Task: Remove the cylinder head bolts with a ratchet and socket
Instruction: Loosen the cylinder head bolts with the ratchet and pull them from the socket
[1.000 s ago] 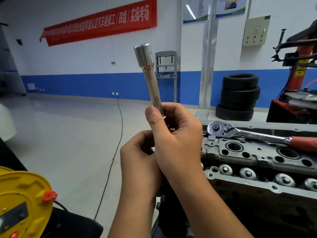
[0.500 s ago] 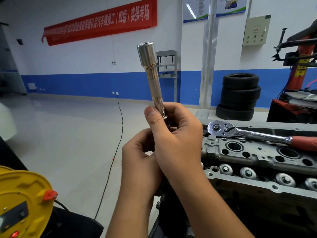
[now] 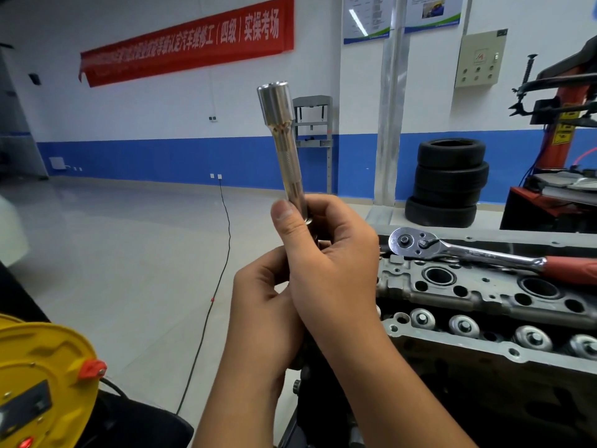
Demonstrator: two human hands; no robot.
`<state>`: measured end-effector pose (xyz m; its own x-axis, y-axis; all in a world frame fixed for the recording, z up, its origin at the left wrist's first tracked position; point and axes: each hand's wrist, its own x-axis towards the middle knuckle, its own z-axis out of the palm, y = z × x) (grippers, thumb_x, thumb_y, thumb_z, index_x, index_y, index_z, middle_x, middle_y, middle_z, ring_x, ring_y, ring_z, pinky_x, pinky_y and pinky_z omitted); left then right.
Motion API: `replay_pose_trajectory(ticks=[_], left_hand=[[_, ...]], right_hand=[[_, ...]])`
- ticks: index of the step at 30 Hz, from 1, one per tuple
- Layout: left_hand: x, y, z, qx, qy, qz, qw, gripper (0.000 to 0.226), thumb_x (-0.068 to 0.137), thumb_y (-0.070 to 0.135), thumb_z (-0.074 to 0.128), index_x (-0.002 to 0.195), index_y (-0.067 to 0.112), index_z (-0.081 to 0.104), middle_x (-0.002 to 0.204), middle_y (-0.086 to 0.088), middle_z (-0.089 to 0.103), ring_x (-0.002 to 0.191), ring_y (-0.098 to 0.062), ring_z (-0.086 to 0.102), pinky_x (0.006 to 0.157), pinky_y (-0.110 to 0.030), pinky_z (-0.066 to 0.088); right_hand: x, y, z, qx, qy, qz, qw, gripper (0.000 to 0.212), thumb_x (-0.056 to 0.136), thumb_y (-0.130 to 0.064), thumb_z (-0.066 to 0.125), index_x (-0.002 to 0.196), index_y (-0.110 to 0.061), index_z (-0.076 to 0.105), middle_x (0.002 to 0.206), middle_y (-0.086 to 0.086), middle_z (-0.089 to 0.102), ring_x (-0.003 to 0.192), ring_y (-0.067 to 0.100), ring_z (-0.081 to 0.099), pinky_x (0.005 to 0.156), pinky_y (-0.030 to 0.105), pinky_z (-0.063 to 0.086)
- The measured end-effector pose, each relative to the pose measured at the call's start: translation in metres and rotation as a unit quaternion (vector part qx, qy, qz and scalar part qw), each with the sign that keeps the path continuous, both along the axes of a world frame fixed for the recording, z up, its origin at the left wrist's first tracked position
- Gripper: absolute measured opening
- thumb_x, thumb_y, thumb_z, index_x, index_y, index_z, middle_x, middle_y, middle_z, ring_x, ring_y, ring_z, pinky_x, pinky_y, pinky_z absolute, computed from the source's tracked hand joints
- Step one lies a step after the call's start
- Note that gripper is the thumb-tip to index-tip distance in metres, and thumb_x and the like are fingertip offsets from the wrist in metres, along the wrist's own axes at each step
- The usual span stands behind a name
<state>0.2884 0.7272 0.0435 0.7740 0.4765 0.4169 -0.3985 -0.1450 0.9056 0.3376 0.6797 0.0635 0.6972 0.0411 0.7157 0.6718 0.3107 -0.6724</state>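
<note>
The long socket [image 3: 284, 147] stands nearly upright in front of the person, its wide open mouth at the top and tipped slightly to the left, its narrow lower end sunk into the hands. The right hand [image 3: 326, 263] is closed around that lower end, thumb laid up the shaft on the near side and fingers wrapped behind it. The left hand [image 3: 268, 305] sits just below and to the left, touching the right, with its fingers curled in towards the foot of the tool; whether it pinches the drive end itself or some separate piece is hidden by the right hand, so I cannot tell.

The ratchet [image 3: 458, 250] lies flat on top of the cylinder head [image 3: 484, 295], to the right of the hands and a little farther off. Its round head points left, close to the right hand's knuckles, and its red grip runs away to the right. Its long axis thus lies roughly crosswise to the socket's.

Since the right hand is nearer the ratchet head, joining the two probably means carrying the socket's lower end rightwards to it.
</note>
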Motion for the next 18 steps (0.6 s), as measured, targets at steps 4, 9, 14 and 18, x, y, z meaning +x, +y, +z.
replay_pose_trajectory(ticks=[4, 9, 14, 18], left_hand=[[0.0048, -0.0007, -0.0017, 0.012, -0.010, 0.087, 0.996, 0.020, 0.083, 0.026, 0.063, 0.088, 0.037, 0.079, 0.067, 0.005, 0.074, 0.053, -0.015, 0.063, 0.043, -0.024, 0.041], [0.0015, 0.0013, -0.0008, 0.003, 0.001, 0.039, 0.999, 0.030, 0.074, 0.029, 0.057, 0.090, 0.041, 0.079, 0.068, 0.004, 0.075, 0.047, -0.011, 0.060, 0.039, -0.025, 0.039], [0.0004, -0.0001, 0.0006, 0.025, 0.002, 0.033, 0.999, 0.031, 0.073, 0.028, 0.054, 0.086, 0.041, 0.079, 0.065, 0.005, 0.074, 0.043, -0.007, 0.057, 0.037, -0.022, 0.037], [0.0052, 0.0005, -0.0009, -0.007, -0.002, 0.081, 0.997, 0.023, 0.077, 0.020, 0.064, 0.086, 0.034, 0.080, 0.062, 0.003, 0.072, 0.042, -0.008, 0.056, 0.038, -0.018, 0.037]], right_hand=[[-0.0008, 0.0006, 0.0006, -0.007, 0.004, 0.002, 1.000, 0.015, 0.093, -0.036, 0.073, 0.082, -0.027, 0.069, 0.066, -0.012, 0.061, 0.061, 0.007, 0.056, 0.058, 0.033, 0.048], [-0.0003, 0.0006, 0.0001, 0.000, 0.005, 0.003, 1.000, 0.014, 0.092, -0.036, 0.074, 0.083, -0.027, 0.069, 0.069, -0.010, 0.063, 0.062, 0.006, 0.057, 0.060, 0.028, 0.048], [-0.0008, 0.0011, 0.0003, -0.002, 0.005, -0.002, 1.000, 0.014, 0.091, -0.038, 0.073, 0.083, -0.028, 0.068, 0.068, -0.011, 0.062, 0.060, 0.006, 0.056, 0.059, 0.026, 0.045], [-0.0005, 0.0013, 0.0013, 0.000, 0.007, -0.002, 1.000, 0.019, 0.092, -0.037, 0.072, 0.076, -0.029, 0.066, 0.064, -0.016, 0.058, 0.059, 0.004, 0.052, 0.058, 0.022, 0.043]])
